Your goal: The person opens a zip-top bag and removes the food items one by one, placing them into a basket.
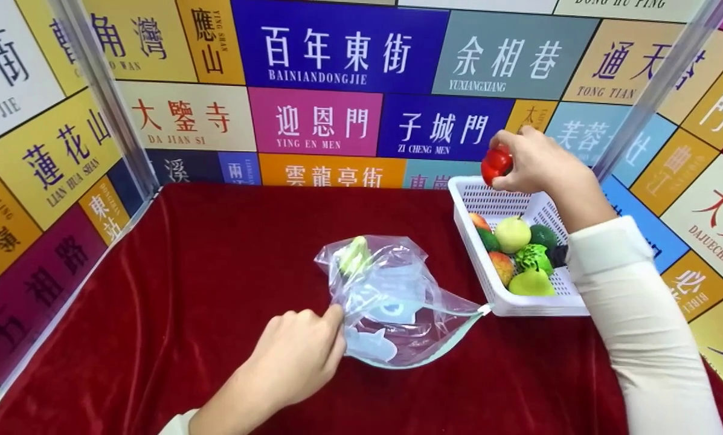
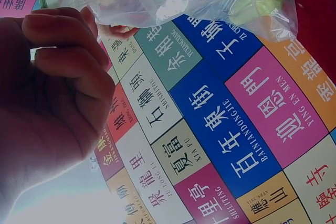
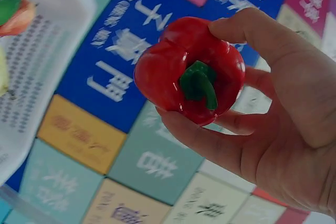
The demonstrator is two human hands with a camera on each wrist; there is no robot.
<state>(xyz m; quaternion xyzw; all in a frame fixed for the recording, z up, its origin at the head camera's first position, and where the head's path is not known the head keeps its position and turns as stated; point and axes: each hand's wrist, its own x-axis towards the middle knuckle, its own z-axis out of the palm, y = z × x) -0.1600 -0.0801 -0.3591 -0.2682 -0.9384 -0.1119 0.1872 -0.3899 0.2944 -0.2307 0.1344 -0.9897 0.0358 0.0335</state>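
Observation:
In the head view my left hand [image 1: 298, 356] pinches the edge of a clear zip bag [image 1: 397, 296], which lies on the red cloth with its mouth toward me. A pale green vegetable [image 1: 355, 257] is inside the bag at its far end; its exact kind is unclear. My right hand [image 1: 536, 160] grips a red bell pepper [image 3: 191, 69] between thumb and fingers, its green stem showing in the right wrist view. The pepper is held above the far left corner of a white basket [image 1: 488, 266]. In the left wrist view the left hand's [image 2: 63, 77] fingers are curled.
Inside the basket lie a yellow-green round fruit [image 1: 512, 234], a green pear [image 1: 531, 282], a leafy green item [image 1: 533, 258] and several others. Red cloth [image 1: 216, 260] covers the table. Panels with lettering stand behind, with clear posts [image 1: 657, 90] at the corners.

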